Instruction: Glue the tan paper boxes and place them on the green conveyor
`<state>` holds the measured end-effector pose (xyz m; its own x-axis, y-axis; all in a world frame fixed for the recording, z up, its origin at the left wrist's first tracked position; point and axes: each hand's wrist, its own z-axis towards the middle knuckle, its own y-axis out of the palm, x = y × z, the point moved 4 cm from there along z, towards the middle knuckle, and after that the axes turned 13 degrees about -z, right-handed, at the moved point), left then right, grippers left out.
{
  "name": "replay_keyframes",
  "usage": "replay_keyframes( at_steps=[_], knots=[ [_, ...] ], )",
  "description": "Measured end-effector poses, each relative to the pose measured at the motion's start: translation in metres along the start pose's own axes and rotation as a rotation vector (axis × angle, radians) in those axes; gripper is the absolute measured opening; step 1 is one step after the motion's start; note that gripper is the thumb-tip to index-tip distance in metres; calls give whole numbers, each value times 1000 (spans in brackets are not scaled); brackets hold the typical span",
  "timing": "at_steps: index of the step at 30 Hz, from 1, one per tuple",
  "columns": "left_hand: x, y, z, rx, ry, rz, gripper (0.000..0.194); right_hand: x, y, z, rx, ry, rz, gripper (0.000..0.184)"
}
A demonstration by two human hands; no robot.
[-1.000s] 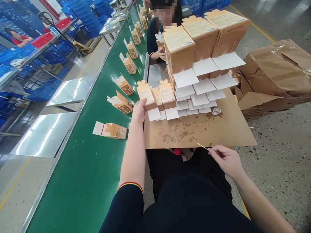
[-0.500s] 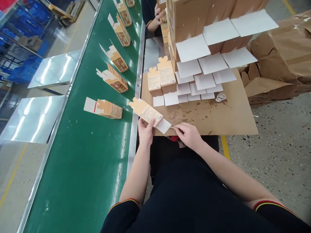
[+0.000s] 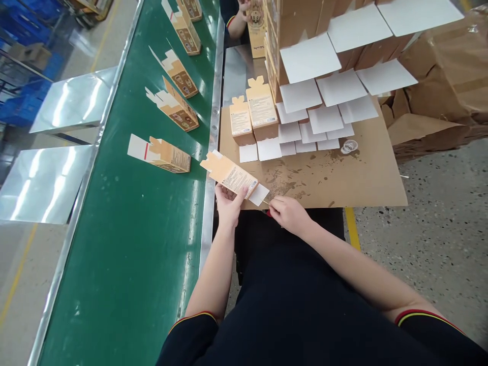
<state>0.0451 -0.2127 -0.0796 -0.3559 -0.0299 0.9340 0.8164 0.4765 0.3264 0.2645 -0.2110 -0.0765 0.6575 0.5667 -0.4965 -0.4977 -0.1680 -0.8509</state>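
My left hand (image 3: 227, 202) grips a flat tan carton (image 3: 230, 175) with a white flap, tilted over the near edge of a brown cardboard sheet (image 3: 358, 178). My right hand (image 3: 290, 214) is closed in a pinch on a thin stick (image 3: 266, 202) whose tip touches the carton's white flap. Two more small tan cartons (image 3: 251, 114) stand at the sheet's far left, beside rows of taller cartons with white flaps (image 3: 324, 86) hanging open.
A green conveyor belt (image 3: 129, 244) runs along my left, carrying several opened cartons (image 3: 168, 155). A small round lid (image 3: 347, 147) lies on the stained sheet. Another person's hands (image 3: 244, 10) work at the far end. Brown packages (image 3: 446, 86) lie at right.
My left hand pulled one carton off the stack toward me. My right hand came in from the right with the stick and now touches the flap. The view tilted downward.
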Motion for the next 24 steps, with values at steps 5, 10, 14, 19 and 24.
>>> replay_keyframes(
  at_steps=[5,10,14,19,24],
  knots=[
    [-1,0,-2,-46,36,58,93,4,-20,-12,148,52,117,29],
    [4,7,-15,-100,108,166,98,23,-44,-39,214,228,270,23],
    [5,9,-30,-40,151,320,96,31,-51,-58,168,346,352,30],
    [0,8,-39,5,126,449,84,36,-59,-70,177,435,380,39],
    [-2,14,-39,17,140,464,82,35,-66,-69,222,377,417,35]
  ],
)
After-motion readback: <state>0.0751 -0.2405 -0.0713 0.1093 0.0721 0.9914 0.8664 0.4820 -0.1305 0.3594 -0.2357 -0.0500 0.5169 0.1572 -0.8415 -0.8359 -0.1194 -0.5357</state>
